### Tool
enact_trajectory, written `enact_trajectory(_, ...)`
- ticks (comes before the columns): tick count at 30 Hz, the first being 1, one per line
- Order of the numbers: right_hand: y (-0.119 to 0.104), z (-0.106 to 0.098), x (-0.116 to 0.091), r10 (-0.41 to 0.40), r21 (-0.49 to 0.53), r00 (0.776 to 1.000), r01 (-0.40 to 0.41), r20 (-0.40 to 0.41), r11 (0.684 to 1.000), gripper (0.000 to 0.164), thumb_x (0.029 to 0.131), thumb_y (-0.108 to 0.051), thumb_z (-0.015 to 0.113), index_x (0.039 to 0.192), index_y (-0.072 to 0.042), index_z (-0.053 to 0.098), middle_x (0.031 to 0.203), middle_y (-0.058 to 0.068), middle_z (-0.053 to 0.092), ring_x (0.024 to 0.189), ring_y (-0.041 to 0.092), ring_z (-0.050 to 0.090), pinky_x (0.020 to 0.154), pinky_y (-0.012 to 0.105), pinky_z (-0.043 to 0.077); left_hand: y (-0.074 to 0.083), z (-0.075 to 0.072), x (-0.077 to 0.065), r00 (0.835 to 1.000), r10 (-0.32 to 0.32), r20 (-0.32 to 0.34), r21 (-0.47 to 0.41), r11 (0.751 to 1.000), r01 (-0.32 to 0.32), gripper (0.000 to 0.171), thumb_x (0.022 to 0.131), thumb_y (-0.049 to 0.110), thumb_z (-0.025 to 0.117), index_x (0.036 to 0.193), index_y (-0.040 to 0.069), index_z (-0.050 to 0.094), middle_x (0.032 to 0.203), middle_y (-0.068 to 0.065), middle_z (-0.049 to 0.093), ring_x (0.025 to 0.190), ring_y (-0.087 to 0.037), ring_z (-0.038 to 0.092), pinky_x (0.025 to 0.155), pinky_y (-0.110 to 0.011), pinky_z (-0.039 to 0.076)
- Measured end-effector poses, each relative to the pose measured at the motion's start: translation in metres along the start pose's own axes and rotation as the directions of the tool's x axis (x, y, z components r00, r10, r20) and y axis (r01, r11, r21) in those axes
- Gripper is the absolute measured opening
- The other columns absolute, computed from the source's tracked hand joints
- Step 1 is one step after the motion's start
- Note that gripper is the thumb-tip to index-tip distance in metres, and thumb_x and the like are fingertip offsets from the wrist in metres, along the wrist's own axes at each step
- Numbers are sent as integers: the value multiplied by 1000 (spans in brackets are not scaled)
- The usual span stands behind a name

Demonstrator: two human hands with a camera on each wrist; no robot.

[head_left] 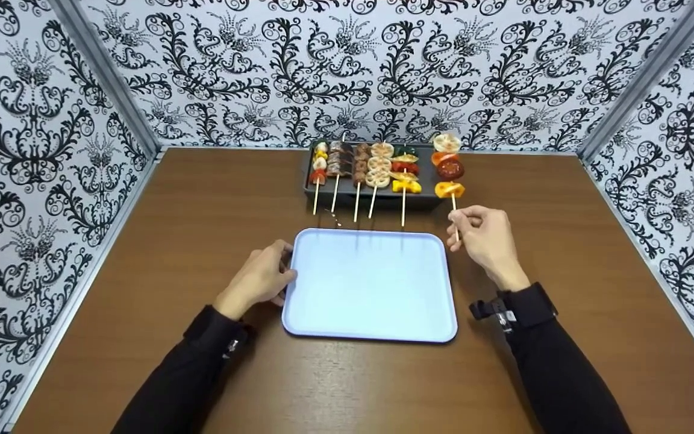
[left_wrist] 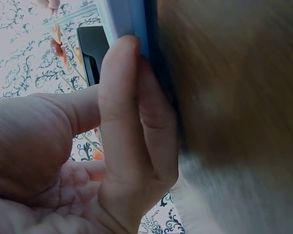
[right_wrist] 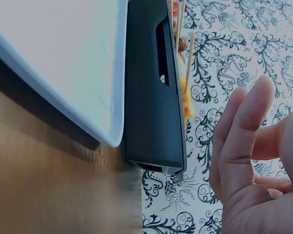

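A person's left hand (head_left: pixel 258 274) grasps the left edge of a pale blue tray (head_left: pixel 371 286) on a brown counter (head_left: pixel 220 193). The right hand (head_left: pixel 488 236) pinches, between thumb and fingers, the stick of a skewer (head_left: pixel 450 169) with pale, red and orange pieces, food end pointing away, near the right end of a black grill (head_left: pixel 387 202). Five other skewers (head_left: pixel 379 164) lie across the grill, just beyond the tray, their sticks jutting toward the person.

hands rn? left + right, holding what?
Left hand: gripping the pale blue tray by its rim.
Right hand: pinching a vegetable skewer.
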State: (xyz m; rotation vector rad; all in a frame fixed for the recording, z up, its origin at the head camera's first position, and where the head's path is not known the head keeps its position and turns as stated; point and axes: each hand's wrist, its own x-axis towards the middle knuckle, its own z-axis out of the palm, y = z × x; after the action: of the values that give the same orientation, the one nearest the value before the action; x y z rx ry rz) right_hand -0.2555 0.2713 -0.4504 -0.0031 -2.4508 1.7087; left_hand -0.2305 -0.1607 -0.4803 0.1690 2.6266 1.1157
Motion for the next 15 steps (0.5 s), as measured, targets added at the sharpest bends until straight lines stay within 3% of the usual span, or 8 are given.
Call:
enact_trajectory(8,-4,-4,-23,-7,15,1000,7,17,1000,28,117,-14,71,123,13,78,89,21,80,65,16,80,64,34,76,1,0,0,1000,-6,-3,7,1000,6,57,110,2,69,164,-4,53,110,-25,76,67,-23,78,54,-33,73)
enact_trajectory(15,-10,-3,-45,7,60,999,-9,34,998,28,117,-13,72,122,14,76,85,18,79,63,17,80,63,35,77,1,1,1,1000,-3,-14,-10,1000,2,56,110,3,68,164,-4,53,106,-23,76,64,-22,79,55,-34,74)
